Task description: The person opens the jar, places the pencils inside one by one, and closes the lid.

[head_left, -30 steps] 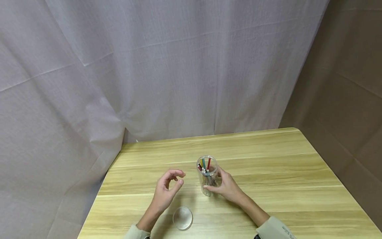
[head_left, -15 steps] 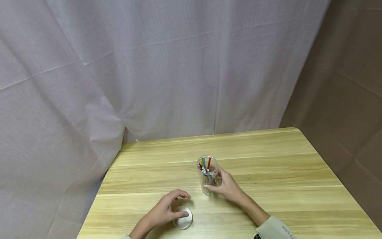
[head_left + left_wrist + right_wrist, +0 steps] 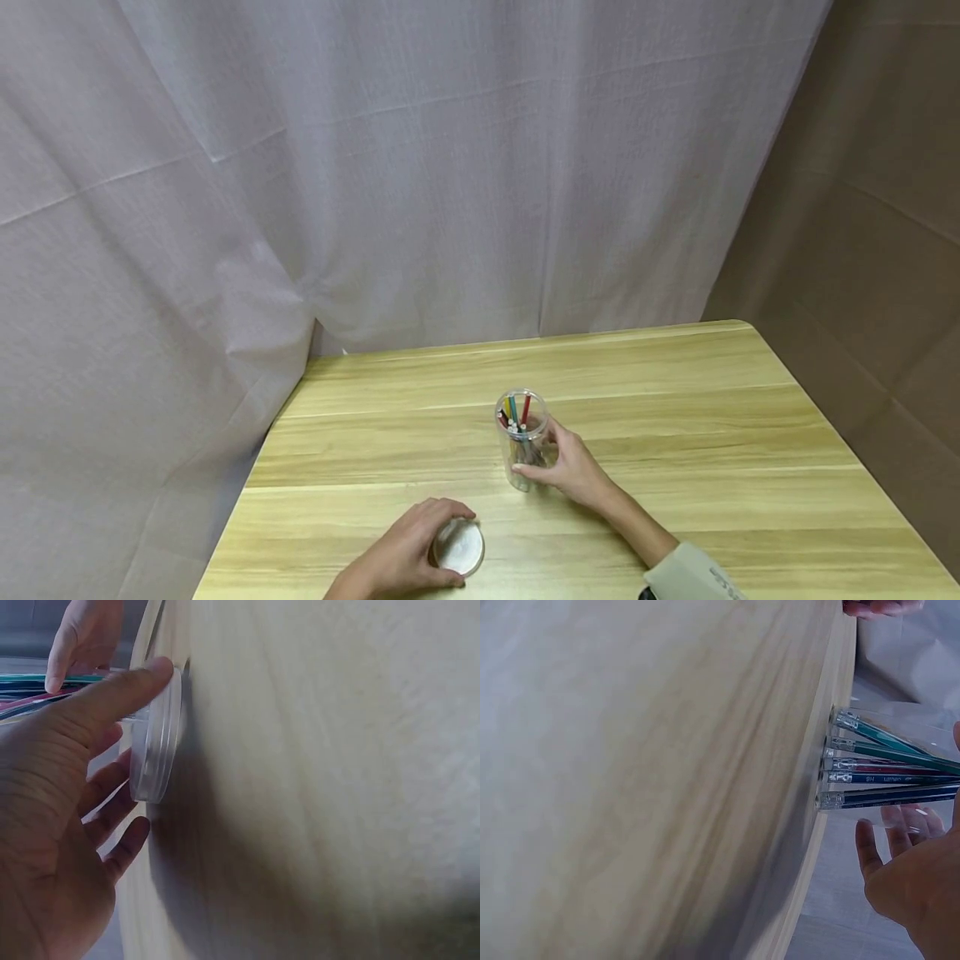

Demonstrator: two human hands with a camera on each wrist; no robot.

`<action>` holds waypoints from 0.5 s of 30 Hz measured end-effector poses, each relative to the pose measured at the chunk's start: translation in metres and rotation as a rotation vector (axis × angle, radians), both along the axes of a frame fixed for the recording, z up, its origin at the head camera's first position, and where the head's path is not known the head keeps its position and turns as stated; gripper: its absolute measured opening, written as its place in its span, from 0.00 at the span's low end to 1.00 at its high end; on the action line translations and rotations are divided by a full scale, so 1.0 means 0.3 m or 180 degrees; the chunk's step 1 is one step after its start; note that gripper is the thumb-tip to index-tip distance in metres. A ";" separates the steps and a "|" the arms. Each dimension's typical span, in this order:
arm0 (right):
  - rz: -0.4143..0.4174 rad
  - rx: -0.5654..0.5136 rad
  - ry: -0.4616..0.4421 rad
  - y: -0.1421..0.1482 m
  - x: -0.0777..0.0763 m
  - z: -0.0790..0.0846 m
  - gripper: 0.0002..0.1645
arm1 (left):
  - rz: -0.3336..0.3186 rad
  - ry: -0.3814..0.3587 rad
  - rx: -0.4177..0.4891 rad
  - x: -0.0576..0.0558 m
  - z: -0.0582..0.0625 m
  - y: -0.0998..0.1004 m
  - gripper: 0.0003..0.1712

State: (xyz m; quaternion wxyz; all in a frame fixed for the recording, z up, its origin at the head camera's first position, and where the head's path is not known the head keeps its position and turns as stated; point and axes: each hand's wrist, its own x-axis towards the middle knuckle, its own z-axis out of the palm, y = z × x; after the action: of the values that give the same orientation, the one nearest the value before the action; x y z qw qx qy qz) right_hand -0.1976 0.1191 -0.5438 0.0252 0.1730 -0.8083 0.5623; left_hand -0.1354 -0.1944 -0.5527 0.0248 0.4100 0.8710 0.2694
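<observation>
My left hand (image 3: 405, 552) is around a round clear plastic lid (image 3: 461, 548) near the front of the table. Its thumb and forefinger span opposite sides of the rim, and in the left wrist view the thumb lies along the lid's edge (image 3: 157, 754). Farther back, my right hand (image 3: 573, 473) holds a clear plastic jar (image 3: 512, 457) from its right side. The jar stands upright with its top uncovered. Several pencils (image 3: 525, 410) lean inside it, and their eraser ends (image 3: 832, 800) show toward the jar's bottom in the right wrist view.
The wood-grain table (image 3: 712, 433) reaches back to a pale grey curtain (image 3: 450, 183). A brown cloth (image 3: 862, 250) hangs along the right side.
My left hand has come down and toward me from beside the jar onto the lid, its thumb and fingers closing around the rim. The right hand and jar have stayed in place.
</observation>
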 end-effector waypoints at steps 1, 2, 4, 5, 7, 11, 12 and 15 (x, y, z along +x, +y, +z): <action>-0.0003 -0.0002 0.0000 0.000 0.000 0.001 0.49 | 0.0000 0.0052 -0.0021 -0.002 -0.001 0.000 0.45; -0.0001 -0.0010 0.0000 0.000 0.000 0.002 0.49 | 0.0003 0.0081 -0.0041 -0.005 0.000 -0.001 0.44; 0.0000 -0.0018 0.0001 -0.001 0.001 0.004 0.49 | 0.0027 0.0095 -0.0070 -0.011 0.005 -0.001 0.43; -0.0003 -0.0015 -0.0001 -0.001 0.001 0.005 0.49 | 0.0039 0.0106 -0.0082 -0.015 0.010 0.000 0.42; 0.0003 -0.0007 0.0001 -0.001 0.001 0.004 0.48 | 0.0070 0.0136 -0.0100 -0.028 0.025 0.001 0.40; 0.0015 0.0012 0.0042 0.000 0.001 0.002 0.48 | 0.0151 0.0370 -0.0106 -0.076 0.078 -0.001 0.38; 0.0018 0.0014 0.0050 0.000 0.002 0.001 0.48 | 0.0175 0.0451 -0.0097 -0.091 0.094 -0.002 0.38; 0.0011 0.0009 0.0018 0.000 0.002 0.003 0.49 | 0.0263 0.0620 -0.0067 -0.139 0.155 -0.003 0.38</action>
State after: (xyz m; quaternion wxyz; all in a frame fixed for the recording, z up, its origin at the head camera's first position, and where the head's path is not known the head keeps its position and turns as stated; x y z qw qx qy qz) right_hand -0.1969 0.1192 -0.5430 0.0262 0.1760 -0.8086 0.5607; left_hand -0.1771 -0.1954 -0.5061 -0.0668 0.3976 0.8883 0.2199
